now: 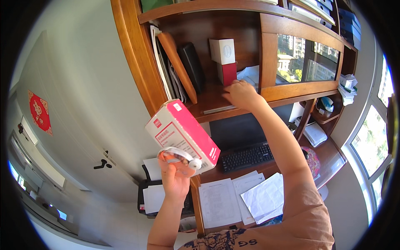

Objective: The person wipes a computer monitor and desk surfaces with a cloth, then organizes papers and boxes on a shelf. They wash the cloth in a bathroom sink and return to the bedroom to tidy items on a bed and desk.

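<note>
My left hand [175, 178] grips a red-and-white cardboard box [178, 134], held up tilted in front of the desk. The same hand also has an orange item with a curved white band [178, 152] against the box's lower side; its exact kind is unclear. My right hand [243, 95] reaches into the cabinet shelf [212, 106], fingers apart and slightly blurred. Just beyond its fingertips stands a dark red box [229, 73], with a white box [222, 51] stacked on top. Whether the fingertips touch the red box cannot be told.
Left in the shelf lean an orange-brown folder [178, 67] and a black case [191, 67]. A sliding glass door [307, 59] covers its right side. Below are a monitor [237, 131], a keyboard [248, 157] and loose papers [218, 203]. A printer [143, 200] stands left of the desk.
</note>
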`<state>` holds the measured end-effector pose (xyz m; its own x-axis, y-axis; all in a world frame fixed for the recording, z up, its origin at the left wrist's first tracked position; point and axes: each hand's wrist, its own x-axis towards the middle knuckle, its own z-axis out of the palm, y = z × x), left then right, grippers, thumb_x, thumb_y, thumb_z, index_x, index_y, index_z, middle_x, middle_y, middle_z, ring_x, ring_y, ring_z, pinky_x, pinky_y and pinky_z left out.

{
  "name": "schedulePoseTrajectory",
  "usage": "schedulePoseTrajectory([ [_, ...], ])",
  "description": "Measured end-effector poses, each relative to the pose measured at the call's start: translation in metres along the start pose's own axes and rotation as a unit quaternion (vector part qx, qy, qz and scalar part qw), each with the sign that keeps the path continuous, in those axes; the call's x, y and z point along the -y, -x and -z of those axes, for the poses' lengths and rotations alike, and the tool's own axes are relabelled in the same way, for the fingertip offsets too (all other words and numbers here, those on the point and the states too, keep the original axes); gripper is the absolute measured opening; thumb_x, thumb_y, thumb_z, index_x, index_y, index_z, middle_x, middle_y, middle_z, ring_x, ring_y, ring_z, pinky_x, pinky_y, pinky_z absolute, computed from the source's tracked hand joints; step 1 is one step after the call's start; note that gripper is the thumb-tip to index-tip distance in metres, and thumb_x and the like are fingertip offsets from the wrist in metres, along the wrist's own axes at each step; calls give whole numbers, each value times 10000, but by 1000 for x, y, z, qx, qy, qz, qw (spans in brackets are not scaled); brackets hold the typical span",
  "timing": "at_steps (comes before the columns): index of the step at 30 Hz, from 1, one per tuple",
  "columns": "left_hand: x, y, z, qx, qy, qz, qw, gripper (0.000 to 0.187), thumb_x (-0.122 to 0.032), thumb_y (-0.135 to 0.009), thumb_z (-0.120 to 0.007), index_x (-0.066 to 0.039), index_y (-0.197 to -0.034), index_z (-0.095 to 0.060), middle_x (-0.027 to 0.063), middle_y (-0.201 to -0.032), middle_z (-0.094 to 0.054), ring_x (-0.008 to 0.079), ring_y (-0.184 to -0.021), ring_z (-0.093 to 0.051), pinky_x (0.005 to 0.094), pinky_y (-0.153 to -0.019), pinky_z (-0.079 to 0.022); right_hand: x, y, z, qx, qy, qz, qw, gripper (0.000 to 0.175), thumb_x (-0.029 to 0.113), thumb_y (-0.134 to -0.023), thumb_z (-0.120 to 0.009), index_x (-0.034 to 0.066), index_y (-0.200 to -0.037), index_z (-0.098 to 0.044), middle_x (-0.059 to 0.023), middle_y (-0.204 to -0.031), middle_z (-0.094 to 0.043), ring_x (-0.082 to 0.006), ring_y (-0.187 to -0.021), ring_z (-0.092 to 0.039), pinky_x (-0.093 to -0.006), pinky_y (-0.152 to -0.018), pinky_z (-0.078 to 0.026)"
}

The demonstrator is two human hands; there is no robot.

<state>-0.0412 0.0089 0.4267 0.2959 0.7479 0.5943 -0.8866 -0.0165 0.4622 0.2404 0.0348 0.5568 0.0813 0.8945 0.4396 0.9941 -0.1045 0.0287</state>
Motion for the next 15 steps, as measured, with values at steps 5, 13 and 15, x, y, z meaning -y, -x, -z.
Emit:
schedulePoseTrajectory([
  [5, 2, -34, -4, 49, -120, 11, 991, 438, -243, -878, -584, -112, -1247, -387, 18, -1148, -497, 178, -1011, -518, 344, -879, -429, 66, 54, 52, 94, -560, 59, 821, 701, 461, -791, -653, -78, -1201, -470, -173, -1019, -626, -204, -883, -617, -295, -779, -489],
  [13, 3, -83, -22, 130, -158, 50, 978, 458, -258, -853, -609, -83, -1230, -417, 82, -1102, -520, 214, -967, -556, 385, -870, -448, 52, 57, 62, -11, -607, -38, 794, 530, 226, -712, -713, -95, -1091, -525, -143, -914, -643, -169, -841, -623, -280, -766, -501],
  [15, -6, -88, -15, 123, -175, -6, 977, 457, -273, -853, -610, -105, -1234, -423, 116, -1191, -504, 231, -1018, -542, 403, -897, -435, 46, 40, 48, -133, -543, -11, 829, 520, 249, -683, -712, -90, -1040, -544, -149, -858, -644, -179, -810, -635, -293, -723, -510],
])
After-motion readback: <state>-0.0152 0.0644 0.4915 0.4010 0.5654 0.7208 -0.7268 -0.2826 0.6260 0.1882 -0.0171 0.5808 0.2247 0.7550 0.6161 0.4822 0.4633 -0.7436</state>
